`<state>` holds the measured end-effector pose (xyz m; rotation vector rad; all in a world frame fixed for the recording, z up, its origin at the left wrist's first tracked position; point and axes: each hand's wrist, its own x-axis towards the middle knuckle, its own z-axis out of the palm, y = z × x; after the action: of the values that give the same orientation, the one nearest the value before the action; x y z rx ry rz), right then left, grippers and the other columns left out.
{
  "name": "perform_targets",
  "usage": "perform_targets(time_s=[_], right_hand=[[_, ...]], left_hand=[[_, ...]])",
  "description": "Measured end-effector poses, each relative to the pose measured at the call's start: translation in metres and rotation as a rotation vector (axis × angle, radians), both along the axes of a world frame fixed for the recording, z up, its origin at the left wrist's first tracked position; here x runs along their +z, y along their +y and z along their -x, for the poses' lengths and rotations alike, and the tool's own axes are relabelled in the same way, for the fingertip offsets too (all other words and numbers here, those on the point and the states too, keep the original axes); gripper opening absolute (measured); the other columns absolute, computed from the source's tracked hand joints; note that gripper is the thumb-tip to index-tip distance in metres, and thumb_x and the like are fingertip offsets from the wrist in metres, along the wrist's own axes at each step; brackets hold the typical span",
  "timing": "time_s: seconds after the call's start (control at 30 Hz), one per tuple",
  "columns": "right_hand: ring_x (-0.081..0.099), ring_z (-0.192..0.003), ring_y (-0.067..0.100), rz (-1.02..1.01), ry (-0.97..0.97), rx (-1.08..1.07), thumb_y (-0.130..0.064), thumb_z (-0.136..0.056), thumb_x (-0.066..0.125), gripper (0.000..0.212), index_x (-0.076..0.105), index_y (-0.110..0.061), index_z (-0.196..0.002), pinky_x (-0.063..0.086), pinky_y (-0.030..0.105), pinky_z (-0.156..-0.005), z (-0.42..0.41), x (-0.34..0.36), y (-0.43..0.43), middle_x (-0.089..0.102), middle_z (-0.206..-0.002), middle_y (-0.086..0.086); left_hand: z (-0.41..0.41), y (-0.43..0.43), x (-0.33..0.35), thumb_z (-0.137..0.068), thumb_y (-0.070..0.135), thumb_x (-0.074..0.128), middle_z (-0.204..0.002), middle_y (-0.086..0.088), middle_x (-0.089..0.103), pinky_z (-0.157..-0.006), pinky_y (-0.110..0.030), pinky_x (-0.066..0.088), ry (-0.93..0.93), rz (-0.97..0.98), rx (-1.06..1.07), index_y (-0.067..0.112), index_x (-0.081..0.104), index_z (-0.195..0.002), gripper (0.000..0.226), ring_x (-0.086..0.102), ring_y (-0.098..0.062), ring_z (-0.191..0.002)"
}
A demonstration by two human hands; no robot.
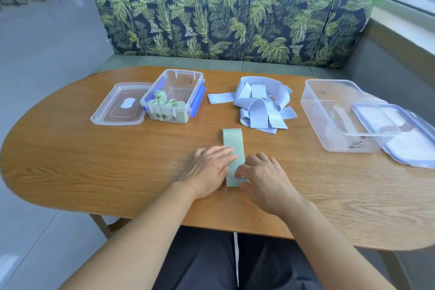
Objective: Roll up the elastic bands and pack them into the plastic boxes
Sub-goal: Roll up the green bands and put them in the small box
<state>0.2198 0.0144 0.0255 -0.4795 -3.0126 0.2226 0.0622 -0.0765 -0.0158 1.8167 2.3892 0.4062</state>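
A flat pale green elastic band (233,142) lies lengthwise on the wooden table (94,172) in front of me. My left hand (207,168) lies on its left side with straight fingers pressing it down. My right hand (266,179) is at the band's near right edge, thumb touching it, fingers loosely curled. A pile of light blue bands (259,106) sits beyond. The small clear box with blue clips (174,94) holds several rolled green bands (164,101). A larger clear box (336,113) stands at the right.
The small box's lid (117,107) lies flat to its left. The large box's lid (400,134) leans on that box at the far right. A leaf-patterned sofa (235,23) stands behind the table. My lap is under the near table edge.
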Motion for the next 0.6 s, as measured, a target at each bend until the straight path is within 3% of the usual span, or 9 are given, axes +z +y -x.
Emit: perform_targets(time_s=[0.23, 0.43, 0.6], right_hand=[[0.047, -0.102, 0.018, -0.005, 0.066, -0.012, -0.023, -0.095, 0.047, 0.031, 0.059, -0.025, -0.123, 0.036, 0.031, -0.082, 0.001, -0.009, 0.003, 0.058, -0.108, -0.007], [0.054, -0.089, 0.020, -0.014, 0.133, -0.034, -0.020, -0.087, 0.059, 0.011, 0.066, -0.023, -0.094, 0.041, 0.033, -0.071, 0.002, -0.015, 0.007, 0.064, -0.088, -0.009], [0.054, -0.085, 0.021, 0.002, 0.149, -0.039, -0.021, -0.081, 0.063, 0.018, 0.071, -0.025, -0.097, 0.043, 0.033, -0.066, 0.001, -0.018, 0.013, 0.063, -0.089, -0.007]], left_hand=[[0.003, 0.000, -0.004, -0.101, 0.023, 0.036, -0.148, 0.017, 0.039, -0.106, -0.027, 0.017, -0.037, -0.094, 0.077, 0.029, 0.047, -0.139, 0.040, 0.027, -0.004, -0.138], [0.007, 0.003, -0.010, -0.098, 0.035, 0.030, -0.142, 0.016, 0.048, -0.101, -0.030, 0.024, -0.067, -0.130, 0.082, 0.028, 0.055, -0.132, 0.043, 0.036, -0.007, -0.134], [0.013, 0.007, -0.011, -0.094, 0.034, 0.040, -0.136, 0.018, 0.053, -0.092, -0.028, 0.026, -0.104, -0.161, 0.105, 0.029, 0.061, -0.125, 0.038, 0.041, -0.009, -0.128]])
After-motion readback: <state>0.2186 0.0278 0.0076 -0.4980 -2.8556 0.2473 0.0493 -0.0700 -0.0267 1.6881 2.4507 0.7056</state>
